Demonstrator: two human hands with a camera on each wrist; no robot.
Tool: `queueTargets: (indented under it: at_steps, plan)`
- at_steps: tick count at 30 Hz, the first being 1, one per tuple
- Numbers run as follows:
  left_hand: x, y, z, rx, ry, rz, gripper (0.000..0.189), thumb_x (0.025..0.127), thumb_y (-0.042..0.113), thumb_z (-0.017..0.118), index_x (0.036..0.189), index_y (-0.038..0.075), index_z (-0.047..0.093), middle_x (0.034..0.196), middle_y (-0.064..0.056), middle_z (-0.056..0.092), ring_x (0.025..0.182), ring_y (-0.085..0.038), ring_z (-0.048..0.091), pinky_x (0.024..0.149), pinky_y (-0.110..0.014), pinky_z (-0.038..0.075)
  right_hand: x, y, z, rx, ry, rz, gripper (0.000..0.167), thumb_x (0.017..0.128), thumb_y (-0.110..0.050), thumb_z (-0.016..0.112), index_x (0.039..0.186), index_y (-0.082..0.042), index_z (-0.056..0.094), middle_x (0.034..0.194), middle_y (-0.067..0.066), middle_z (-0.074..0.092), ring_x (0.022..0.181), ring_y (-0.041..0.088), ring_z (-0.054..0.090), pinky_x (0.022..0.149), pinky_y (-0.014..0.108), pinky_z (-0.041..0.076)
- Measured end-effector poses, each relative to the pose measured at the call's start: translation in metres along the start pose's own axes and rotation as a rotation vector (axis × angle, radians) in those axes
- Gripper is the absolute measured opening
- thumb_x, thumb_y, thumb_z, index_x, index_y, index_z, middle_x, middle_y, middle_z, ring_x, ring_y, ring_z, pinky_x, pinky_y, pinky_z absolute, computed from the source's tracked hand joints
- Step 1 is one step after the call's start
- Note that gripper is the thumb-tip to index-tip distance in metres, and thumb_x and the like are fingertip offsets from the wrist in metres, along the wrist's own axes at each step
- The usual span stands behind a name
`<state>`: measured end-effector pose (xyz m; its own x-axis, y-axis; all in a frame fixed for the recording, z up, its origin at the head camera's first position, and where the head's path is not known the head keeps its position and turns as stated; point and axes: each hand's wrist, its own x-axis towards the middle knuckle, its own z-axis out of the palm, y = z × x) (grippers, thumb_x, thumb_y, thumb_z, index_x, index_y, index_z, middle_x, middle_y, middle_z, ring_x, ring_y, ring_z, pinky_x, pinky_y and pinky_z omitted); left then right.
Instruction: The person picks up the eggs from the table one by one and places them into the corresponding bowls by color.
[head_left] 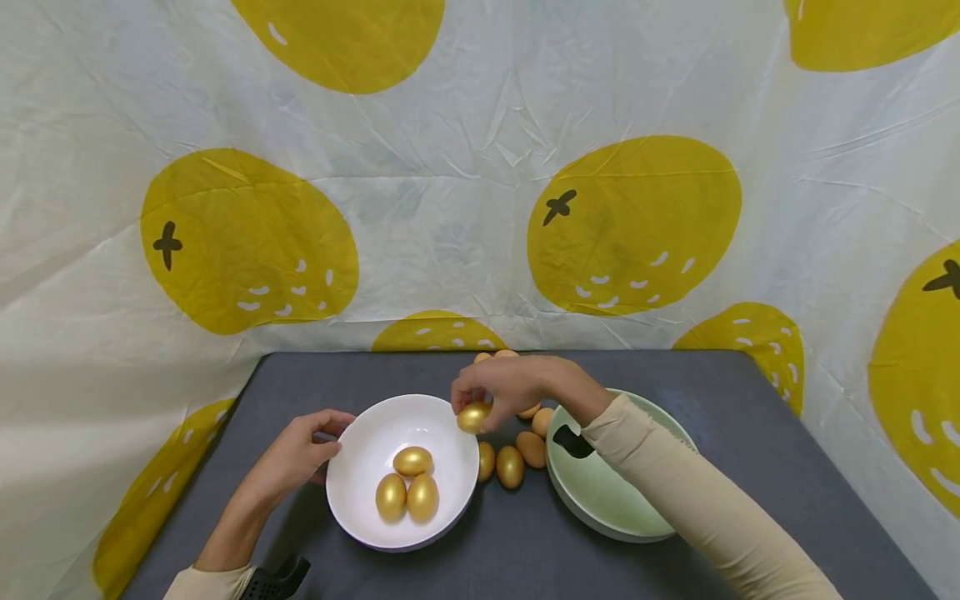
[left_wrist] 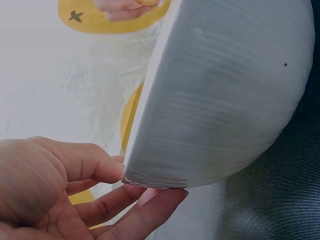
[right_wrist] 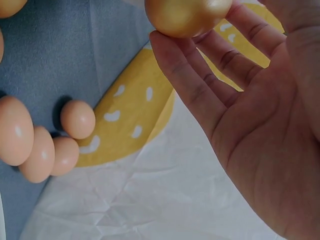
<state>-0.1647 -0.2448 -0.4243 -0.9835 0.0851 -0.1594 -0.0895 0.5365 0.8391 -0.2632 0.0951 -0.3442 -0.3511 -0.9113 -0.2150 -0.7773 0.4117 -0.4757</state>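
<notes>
A white bowl (head_left: 360, 508) stands on the table with 3 golden eggs (head_left: 412, 461) inside it. My left hand (head_left: 294, 454) pinches its left rim; in the left wrist view the thumb is at the rim of the white bowl (left_wrist: 215, 100) and fingers are under its outer wall. Over the bowl's right rim, my right hand (head_left: 517, 387) holds another golden egg (head_left: 472, 417) between thumb and fingertips. That golden egg (right_wrist: 187, 15) shows only partly at the top of the right wrist view.
Right of the white bowl lie golden eggs (head_left: 510, 467) and brown eggs (head_left: 531, 449), some hidden behind my right hand. A pale green bowl (head_left: 607, 492) stands further right, under my right forearm. The dark grey table (head_left: 337, 375) ends at a fruit-printed cloth (head_left: 450, 233).
</notes>
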Motion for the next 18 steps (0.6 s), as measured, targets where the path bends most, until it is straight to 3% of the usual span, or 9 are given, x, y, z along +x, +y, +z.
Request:
queueTargets:
  at_steps: [18]
  plan:
    - [0.001,-0.001,0.000,-0.011,0.003,0.006,0.039,0.095,-0.001,0.060,0.133,0.003,0.061,0.116,-0.017,0.064,0.094,-0.026,0.068,0.060,-0.043,0.062,0.017,-0.007,0.008,0.008,0.005,-0.153,0.028,0.086,-0.005,0.075,0.113,-0.013,0.067,0.109,-0.002,0.060,0.102,0.011,0.059,0.097,0.034,0.052]
